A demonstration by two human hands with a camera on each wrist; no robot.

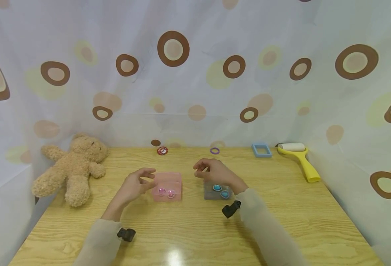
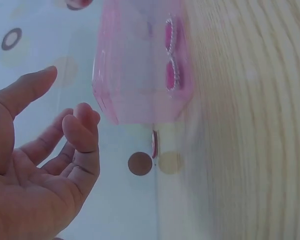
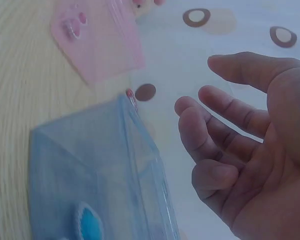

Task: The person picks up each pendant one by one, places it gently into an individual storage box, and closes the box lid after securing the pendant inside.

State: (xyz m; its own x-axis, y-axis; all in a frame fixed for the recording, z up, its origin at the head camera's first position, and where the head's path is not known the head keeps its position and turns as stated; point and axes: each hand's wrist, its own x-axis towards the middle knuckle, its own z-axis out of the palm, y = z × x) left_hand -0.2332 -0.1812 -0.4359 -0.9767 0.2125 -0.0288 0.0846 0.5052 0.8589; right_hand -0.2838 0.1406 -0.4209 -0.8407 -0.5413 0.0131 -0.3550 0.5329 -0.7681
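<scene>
A see-through pink box (image 1: 167,177) stands on the table with two pink oval gems (image 2: 170,75) edged in silver. Just left of it my left hand (image 1: 133,186) hovers, its fingers loosely bent and nothing between them. To the right is a see-through blue-grey box (image 1: 209,195) with two blue gems (image 1: 225,194) in pale rims. My right hand (image 1: 216,171) is raised over the back of that box, partly covering it in the head view. In the right wrist view its fingers are relaxed, hold nothing and stay apart from the box wall.
A teddy bear (image 1: 70,168) sits at the left edge. Along the back lie a red round badge (image 1: 162,150), a purple ring (image 1: 215,153) and a light-blue square frame (image 1: 263,155). A yellow-handled lint roller (image 1: 305,162) lies at the back right. Patterned curtain (image 1: 195,85) surrounds the table.
</scene>
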